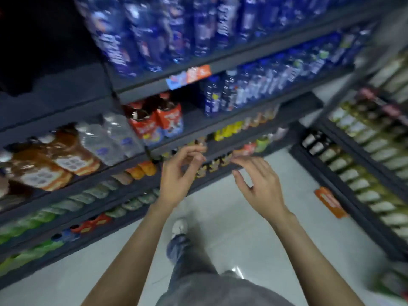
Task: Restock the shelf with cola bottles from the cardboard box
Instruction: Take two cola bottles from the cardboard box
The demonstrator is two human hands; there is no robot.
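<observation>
my left hand (180,173) has fingers loosely curled w/ thumb near the fingertips, holding nothing; right hand (257,184) is spread wide, palm down, also empty. both hang in front of the shelf (198,124), near its lower edges, not touching anything i can make out. up and left of my left hand sit the cola bottles (154,120) w/ red labels — i count 2 clear ones at the front, maybe more behind, too blurry to say. a bare stretch of shelf lies right beside them, before the dark blue bottles (220,93), so i'd judge there's room left to fill. the cardboard box isn't in view at all, so i can't tell how many bottles are left in it. my guess: mid-task, between bottles, some stocked and more to fetch. around that: water bottles (154,29) in blue wrap crowd the top 2 shelves, too many to count; 2 clear bottles (110,138) sit left of the cola; 1 shoe (180,226) shows on the pale floor (242,239) below.
</observation>
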